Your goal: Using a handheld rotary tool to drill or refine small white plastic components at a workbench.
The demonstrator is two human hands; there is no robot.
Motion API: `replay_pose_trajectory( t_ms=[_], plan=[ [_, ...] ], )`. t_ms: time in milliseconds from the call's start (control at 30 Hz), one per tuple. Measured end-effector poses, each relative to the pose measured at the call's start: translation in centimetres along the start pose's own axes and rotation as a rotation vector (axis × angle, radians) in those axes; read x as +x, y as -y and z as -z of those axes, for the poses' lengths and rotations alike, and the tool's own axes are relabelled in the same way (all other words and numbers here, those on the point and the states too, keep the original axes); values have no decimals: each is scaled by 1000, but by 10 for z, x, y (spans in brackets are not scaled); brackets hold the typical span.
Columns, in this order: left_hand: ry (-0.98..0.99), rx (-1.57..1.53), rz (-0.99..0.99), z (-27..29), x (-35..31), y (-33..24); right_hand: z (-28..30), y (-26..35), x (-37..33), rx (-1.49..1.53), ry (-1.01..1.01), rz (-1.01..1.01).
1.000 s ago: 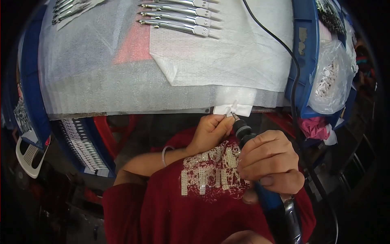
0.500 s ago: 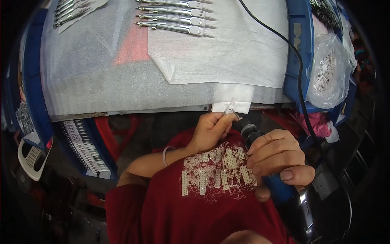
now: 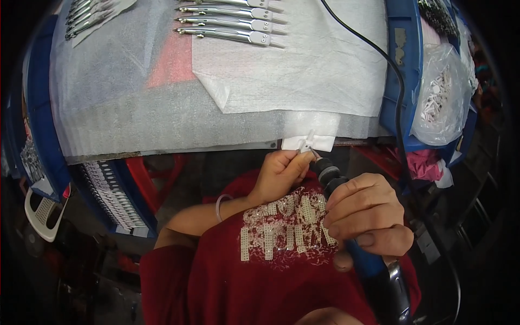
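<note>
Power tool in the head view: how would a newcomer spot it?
Start at the grey-covered table filling the top, then find the right hand below its near edge. The power tool gripped there is thick, blue and black, unlike the slim silver pieces on the table.

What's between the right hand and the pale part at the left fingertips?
In the head view, the dark nose and thin tip of the blue power tool lie between right hand and pale part.
</note>
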State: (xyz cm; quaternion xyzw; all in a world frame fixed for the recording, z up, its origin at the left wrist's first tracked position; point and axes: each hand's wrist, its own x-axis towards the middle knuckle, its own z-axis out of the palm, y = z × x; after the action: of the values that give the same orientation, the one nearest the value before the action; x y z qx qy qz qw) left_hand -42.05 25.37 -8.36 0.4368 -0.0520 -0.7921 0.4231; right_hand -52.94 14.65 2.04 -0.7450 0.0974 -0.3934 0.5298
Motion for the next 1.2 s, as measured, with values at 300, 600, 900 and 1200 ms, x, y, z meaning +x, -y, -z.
replay_pose_trajectory(
  t_ms=[300, 600, 900, 1200],
  plan=[
    [-18, 32, -32, 0, 0, 1, -1, -5, 5, 36, 23, -20],
    [-46, 15, -39, -1, 2, 0, -1, -10, 1, 61, 40, 59],
    [-23, -11, -21, 0, 3, -3, -4, -3, -1, 8, -17, 40],
    [-35, -28, -13, 2, 5, 0, -4, -10, 4, 56, 23, 30]
  ],
)
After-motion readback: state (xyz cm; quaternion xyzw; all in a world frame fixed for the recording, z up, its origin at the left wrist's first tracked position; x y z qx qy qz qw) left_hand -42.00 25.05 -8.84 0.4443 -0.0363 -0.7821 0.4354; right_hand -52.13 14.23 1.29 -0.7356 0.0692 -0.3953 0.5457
